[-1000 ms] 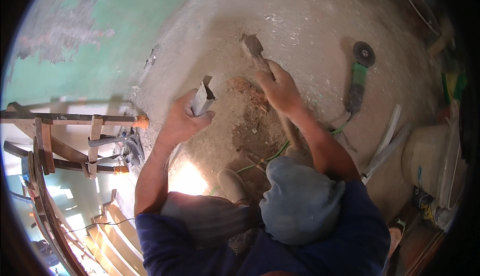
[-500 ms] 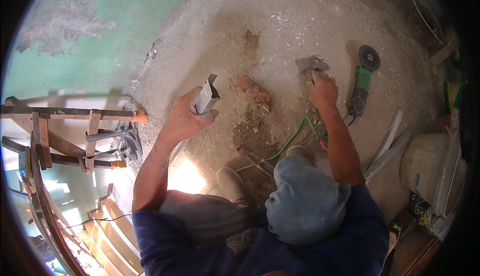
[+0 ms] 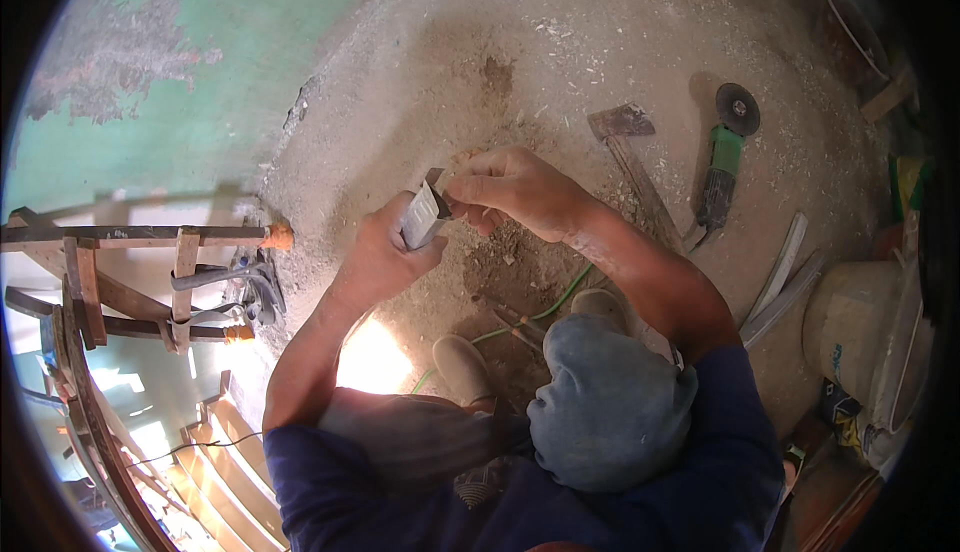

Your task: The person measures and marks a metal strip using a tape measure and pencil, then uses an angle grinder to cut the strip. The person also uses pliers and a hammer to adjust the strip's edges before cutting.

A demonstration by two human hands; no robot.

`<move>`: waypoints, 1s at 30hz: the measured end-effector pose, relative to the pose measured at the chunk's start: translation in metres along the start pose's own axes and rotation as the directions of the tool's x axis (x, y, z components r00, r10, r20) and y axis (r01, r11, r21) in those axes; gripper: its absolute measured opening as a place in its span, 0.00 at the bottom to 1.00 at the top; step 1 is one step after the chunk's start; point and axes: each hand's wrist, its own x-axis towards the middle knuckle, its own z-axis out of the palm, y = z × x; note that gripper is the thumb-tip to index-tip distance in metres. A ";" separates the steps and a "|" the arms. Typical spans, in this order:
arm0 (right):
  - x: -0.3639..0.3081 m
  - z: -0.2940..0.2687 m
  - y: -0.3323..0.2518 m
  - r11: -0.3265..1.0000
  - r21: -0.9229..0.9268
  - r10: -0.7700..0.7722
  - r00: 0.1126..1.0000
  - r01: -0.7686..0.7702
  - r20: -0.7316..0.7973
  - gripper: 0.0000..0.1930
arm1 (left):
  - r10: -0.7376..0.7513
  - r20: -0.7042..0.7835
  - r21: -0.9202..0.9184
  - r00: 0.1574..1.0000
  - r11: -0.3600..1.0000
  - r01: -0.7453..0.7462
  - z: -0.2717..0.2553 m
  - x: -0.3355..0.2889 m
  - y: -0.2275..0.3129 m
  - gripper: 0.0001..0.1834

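My left hand (image 3: 385,250) is wrapped round a thin grey metal channel (image 3: 424,218), whose open, bent end points away from me. The rest of the channel runs down behind my left forearm. At that end my right hand (image 3: 510,192) is closed, its fingertips on the raised metal flap; the exact grip is partly hidden. On the floor to the right of my hands lies a hatchet (image 3: 630,152) with a broad, dusty head. Farther right rests a green and black angle grinder (image 3: 724,157) with its disc pointing away.
A green cord (image 3: 560,301) and pliers-like tools (image 3: 515,324) lie by my boots. Metal strips (image 3: 780,287) lie at the right, near a pale round container (image 3: 848,327). A wooden frame with straps (image 3: 185,277) stands at the left, below a peeling green wall (image 3: 240,62).
My right hand has let go of the hatchet, leaving it on the floor, and has come left to the channel's end. The left hand with the channel has shifted slightly right and nearer me.
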 end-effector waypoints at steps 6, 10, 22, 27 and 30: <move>-0.002 0.005 -0.002 0.994 0.059 0.092 0.995 -0.094 0.030 0.20 | -0.003 0.008 -0.026 1.000 1.000 0.004 0.006 -0.003 0.003 0.18; -0.003 0.003 -0.002 0.986 0.107 0.120 0.992 -0.125 0.047 0.21 | -0.017 0.003 -0.014 1.000 1.000 0.017 0.008 -0.005 0.003 0.19; 0.000 -0.008 0.002 0.977 0.134 0.158 0.984 -0.169 0.088 0.21 | -0.003 0.024 -0.007 1.000 1.000 0.003 0.012 -0.007 0.007 0.20; 0.000 -0.010 0.003 0.961 0.187 0.180 0.975 -0.202 0.130 0.18 | 0.020 0.012 -0.003 1.000 1.000 -0.020 0.015 -0.006 0.007 0.19; 0.001 -0.008 -0.004 0.970 0.098 0.212 0.971 -0.224 0.112 0.14 | 0.032 0.003 -0.006 0.999 0.999 -0.032 0.018 -0.009 0.004 0.18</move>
